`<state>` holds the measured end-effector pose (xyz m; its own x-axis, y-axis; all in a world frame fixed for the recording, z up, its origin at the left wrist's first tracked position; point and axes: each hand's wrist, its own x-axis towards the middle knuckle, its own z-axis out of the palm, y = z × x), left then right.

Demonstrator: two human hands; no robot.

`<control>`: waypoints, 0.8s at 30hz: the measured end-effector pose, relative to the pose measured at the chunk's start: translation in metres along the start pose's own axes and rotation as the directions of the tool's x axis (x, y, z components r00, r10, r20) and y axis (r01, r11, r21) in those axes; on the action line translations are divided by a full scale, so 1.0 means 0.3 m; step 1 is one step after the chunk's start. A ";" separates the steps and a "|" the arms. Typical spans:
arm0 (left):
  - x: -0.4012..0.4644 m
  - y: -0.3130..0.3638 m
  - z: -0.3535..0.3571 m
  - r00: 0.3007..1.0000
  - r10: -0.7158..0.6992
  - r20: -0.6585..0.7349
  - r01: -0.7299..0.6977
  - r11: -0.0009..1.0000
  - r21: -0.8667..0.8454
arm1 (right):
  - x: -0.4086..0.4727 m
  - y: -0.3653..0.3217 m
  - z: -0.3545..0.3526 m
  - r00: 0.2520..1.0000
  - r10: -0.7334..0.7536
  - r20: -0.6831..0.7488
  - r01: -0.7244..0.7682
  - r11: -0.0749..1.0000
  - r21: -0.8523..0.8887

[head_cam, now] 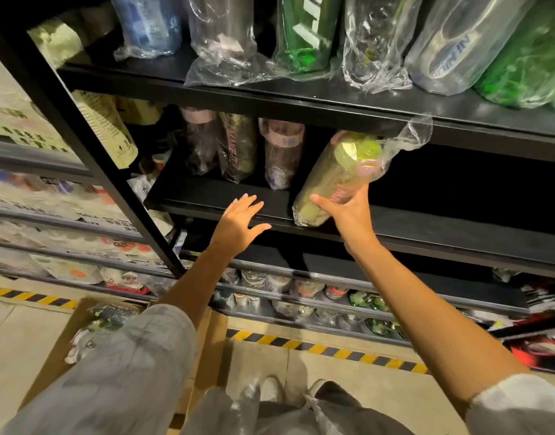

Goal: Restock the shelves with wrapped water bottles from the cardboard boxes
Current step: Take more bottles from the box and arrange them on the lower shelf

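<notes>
From the head view we record the right hand (348, 211), right of frame centre, with fingers and thumb curled round the lower body of a wrapped yellow-green bottle (339, 177), which leans tilted with its base on the front edge of the middle shelf (426, 227) and its cap under the shelf above. The left hand (238, 219), just left of centre, is spread flat with straight fingers, holding nothing, at the shelf's front lip. We judge the bottle stiff and fairly light if empty; its loose clear film looks slippery and crinkly, so the firm hold is round the barrel, not by the slack wrap tail at the cap. Three wrapped bottles (238, 146) stand upright further back on the same shelf, left of the held one. The upper shelf (332, 98), along the top of the frame, carries wrapped green, blue and clear bottles. At lower left, an open cardboard box (62, 346) on the floor holds further wrapped bottles, partly hidden by a sleeve.
</notes>
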<state>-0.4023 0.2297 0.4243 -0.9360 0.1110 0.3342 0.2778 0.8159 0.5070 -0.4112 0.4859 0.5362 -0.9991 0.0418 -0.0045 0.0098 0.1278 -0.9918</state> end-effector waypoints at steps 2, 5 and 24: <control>0.001 -0.013 0.006 1.000 0.006 -0.004 -0.006 1.000 -0.002 | 0.038 0.002 0.016 1.000 0.006 -0.011 -0.007 0.999 -0.051; 0.005 -0.018 0.005 1.000 0.001 0.009 0.000 1.000 -0.020 | 0.083 0.003 0.032 0.998 0.057 -0.035 -0.061 0.988 -0.139; 0.006 -0.031 0.014 0.998 0.055 -0.014 -0.054 0.998 0.041 | 0.334 0.017 0.083 0.912 0.409 -0.027 -0.387 0.840 -0.381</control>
<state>-0.4074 0.2248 0.4170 -0.9163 0.1476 0.3724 0.3190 0.8312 0.4554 -0.5122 0.4662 0.5274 -0.9064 0.1175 -0.4058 0.4109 0.4683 -0.7822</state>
